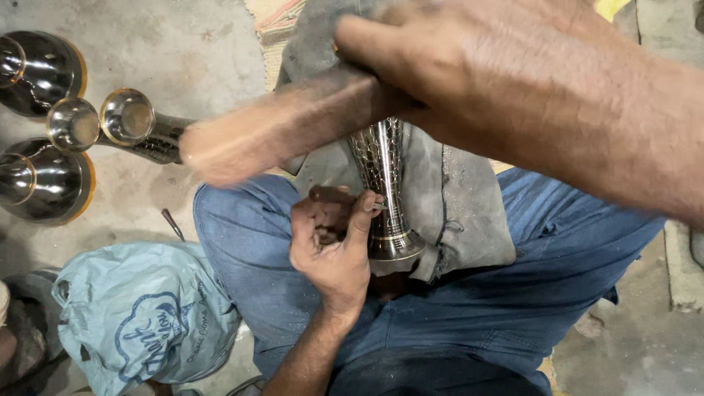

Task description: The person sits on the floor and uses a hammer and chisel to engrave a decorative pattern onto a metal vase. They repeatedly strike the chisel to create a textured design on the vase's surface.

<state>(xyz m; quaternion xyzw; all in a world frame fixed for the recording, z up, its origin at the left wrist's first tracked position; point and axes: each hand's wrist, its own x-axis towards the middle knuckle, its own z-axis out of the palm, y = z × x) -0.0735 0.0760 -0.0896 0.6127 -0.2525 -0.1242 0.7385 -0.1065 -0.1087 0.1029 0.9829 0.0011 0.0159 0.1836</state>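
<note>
Left hand [331,246]: we pinch a small punch, we think, against the dimpled, tapering silver metal vase [383,187], which lies across our lap on grey cloth [462,205].
Right hand [513,73]: wrapped around a blurred wooden mallet [293,125].
Technique: we keep the tool tip steady and the strikes light.
Textures: polished, hammered metal; coarse cloth.

We have one head-worn view looking steeply down and very close onto our lap [455,293] and the concrete floor [183,51]; no second view overlaps.
</note>
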